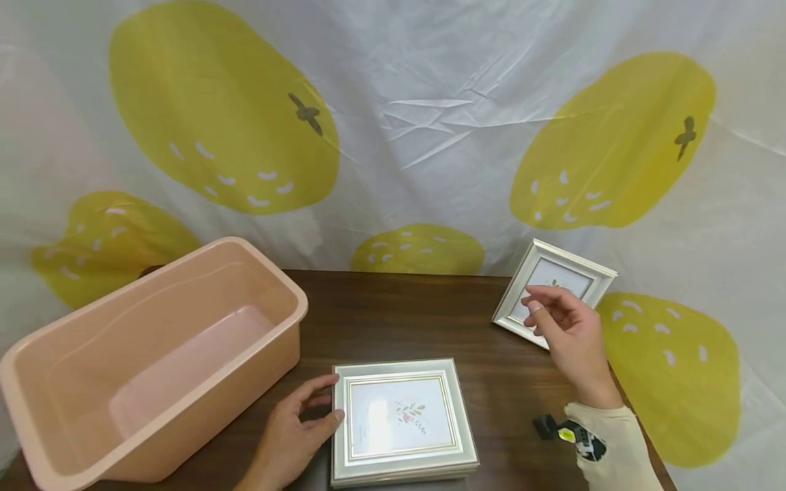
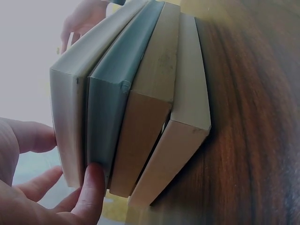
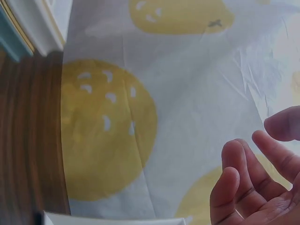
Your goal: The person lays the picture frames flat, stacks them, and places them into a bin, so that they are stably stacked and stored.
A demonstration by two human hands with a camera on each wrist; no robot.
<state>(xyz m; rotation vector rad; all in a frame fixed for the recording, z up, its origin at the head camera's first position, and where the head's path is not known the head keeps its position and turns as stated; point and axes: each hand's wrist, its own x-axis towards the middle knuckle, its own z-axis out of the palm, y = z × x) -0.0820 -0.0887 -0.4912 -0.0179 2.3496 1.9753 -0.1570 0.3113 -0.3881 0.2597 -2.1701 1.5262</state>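
Several white picture frames [image 1: 396, 416] lie in a stack near the front middle of the table. My left hand [image 1: 297, 426] rests its thumb and fingertips along the stack's left edge. In the left wrist view, fingers [image 2: 93, 187] touch the sides of the upper frames, one of which looks greenish [image 2: 112, 89]. Another white picture frame [image 1: 518, 286] leans upright against the curtain at the right, with a floral print partly hidden by my right hand [image 1: 574, 334]. That hand hovers in front of it, fingers loosely bent, with nothing in them.
A deep pink plastic tub [image 1: 202, 402] stands on the left of the dark wooden table [image 1: 393, 320]. A pale curtain [image 1: 417, 136] with yellow fruit prints hangs behind and to the right. A small black camera [image 1: 586, 440] is worn at the right sleeve.
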